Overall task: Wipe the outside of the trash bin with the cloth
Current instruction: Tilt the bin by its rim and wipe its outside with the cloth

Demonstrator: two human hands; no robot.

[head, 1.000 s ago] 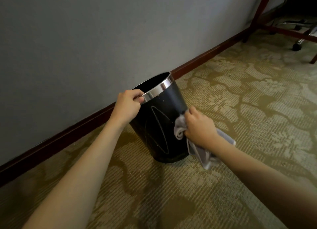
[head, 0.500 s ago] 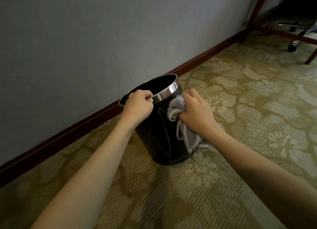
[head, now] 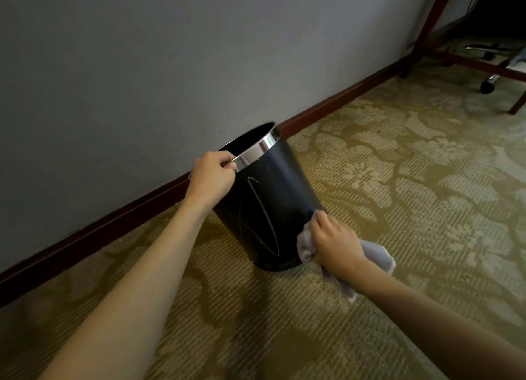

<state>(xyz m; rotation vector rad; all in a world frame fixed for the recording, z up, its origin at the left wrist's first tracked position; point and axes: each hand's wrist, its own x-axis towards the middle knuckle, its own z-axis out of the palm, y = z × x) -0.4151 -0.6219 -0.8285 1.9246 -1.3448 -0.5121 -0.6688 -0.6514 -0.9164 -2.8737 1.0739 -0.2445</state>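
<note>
A black round trash bin [head: 273, 197] with a shiny chrome rim stands on the carpet, tilted toward the wall. My left hand [head: 212, 177] grips the chrome rim on the near side. My right hand [head: 337, 244] holds a grey cloth [head: 306, 244] pressed against the bin's lower right side, near its base. The loose end of the cloth trails out behind my right wrist onto the carpet. Pale curved lines mark the bin's front face.
A grey wall [head: 170, 66] with a dark red baseboard [head: 341, 99] runs right behind the bin. Patterned olive carpet [head: 412, 180] spreads to the right and front. At the far right stand red wooden furniture legs [head: 432, 18] and an office chair's wheeled base [head: 488, 85].
My right hand has slid the cloth from just under the chrome rim down to the bin's base. The bin has tipped back toward the wall under my left hand.
</note>
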